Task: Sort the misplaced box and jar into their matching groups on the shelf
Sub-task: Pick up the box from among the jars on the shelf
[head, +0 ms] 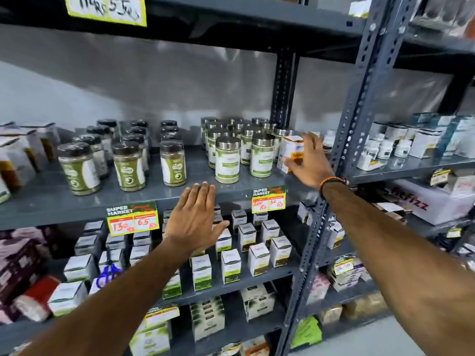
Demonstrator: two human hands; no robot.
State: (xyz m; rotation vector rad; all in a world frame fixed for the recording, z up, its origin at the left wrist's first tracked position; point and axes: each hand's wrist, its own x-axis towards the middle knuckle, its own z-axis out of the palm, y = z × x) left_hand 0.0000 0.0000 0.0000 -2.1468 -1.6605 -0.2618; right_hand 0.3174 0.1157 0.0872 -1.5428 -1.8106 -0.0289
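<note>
Orange-and-white box (pixel 293 153) stands at the right end of the grey shelf (pixel 108 201), just beside the steel-lidded jars (pixel 244 150); the right hand (pixel 309 161) seems to clasp it. The left hand (pixel 195 218) hovers spread, holding nothing.

grey shelf (pixel 144 201) carries jars (pixel 227 160), orange-white box (pixel 291 152)
</note>
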